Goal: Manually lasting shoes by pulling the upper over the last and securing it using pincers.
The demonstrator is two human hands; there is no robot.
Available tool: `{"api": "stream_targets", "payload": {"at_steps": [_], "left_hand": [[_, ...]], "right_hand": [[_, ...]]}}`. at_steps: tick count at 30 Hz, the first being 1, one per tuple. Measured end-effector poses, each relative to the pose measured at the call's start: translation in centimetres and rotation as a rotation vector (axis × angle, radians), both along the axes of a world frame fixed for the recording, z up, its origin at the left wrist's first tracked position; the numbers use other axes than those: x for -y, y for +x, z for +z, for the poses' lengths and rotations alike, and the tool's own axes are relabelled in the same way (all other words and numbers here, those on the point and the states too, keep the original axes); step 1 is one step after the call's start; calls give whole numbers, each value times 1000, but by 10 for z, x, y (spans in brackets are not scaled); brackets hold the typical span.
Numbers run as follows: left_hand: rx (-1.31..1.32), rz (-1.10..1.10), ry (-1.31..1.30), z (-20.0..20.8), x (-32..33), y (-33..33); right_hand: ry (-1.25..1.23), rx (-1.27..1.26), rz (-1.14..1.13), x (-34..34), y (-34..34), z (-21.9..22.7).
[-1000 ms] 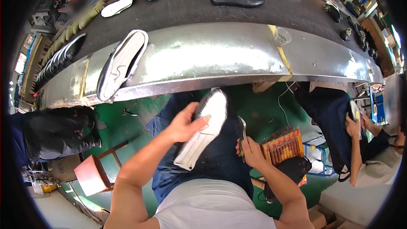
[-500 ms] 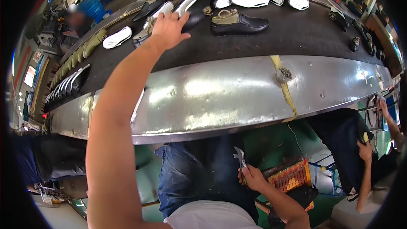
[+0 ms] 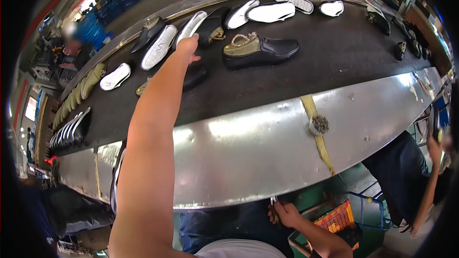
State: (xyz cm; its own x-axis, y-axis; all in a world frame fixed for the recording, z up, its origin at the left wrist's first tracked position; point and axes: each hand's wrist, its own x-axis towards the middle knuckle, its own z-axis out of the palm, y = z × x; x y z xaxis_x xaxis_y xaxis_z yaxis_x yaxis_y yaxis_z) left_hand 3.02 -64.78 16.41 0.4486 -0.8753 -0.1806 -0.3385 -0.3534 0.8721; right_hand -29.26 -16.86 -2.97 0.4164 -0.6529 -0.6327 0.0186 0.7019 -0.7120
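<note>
Black shoe (image 3: 196,74) half hidden under left hand (image 3: 187,48); finger grip unclear.

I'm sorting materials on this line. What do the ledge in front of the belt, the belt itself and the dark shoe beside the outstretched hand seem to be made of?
Ledge: bare sheet metal, judging by its bright, smeared reflections. Belt: probably rubber, matte black with no shine. Dark shoe: smooth, leather-like black upper with a soft sheen and an olive, fabric-looking lining; whether the leather is real cannot be told.

The left arm stretches far forward, fully extended, its left hand (image 3: 187,48) palm down with fingers curled. The right hand (image 3: 286,212) stays low near the lap, forearm bent, fingers closed.
</note>
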Motion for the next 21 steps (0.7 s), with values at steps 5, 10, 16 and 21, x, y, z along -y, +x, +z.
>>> {"api": "stream_targets", "payload": {"at_steps": [5,10,16,21], "left_hand": [[730,178,43,-28,48,4],[754,-114,-107,-41,58,-3],[890,-249,-61,41,35,27],[1009,-335,-321,112,-130,128]], "right_hand": [[66,-9,-85,20,3,5],[-536,-404,383,45,-3,7],[-984,-615,384,33,-3,-38],[-42,-148,345,40,3,-19]]}}
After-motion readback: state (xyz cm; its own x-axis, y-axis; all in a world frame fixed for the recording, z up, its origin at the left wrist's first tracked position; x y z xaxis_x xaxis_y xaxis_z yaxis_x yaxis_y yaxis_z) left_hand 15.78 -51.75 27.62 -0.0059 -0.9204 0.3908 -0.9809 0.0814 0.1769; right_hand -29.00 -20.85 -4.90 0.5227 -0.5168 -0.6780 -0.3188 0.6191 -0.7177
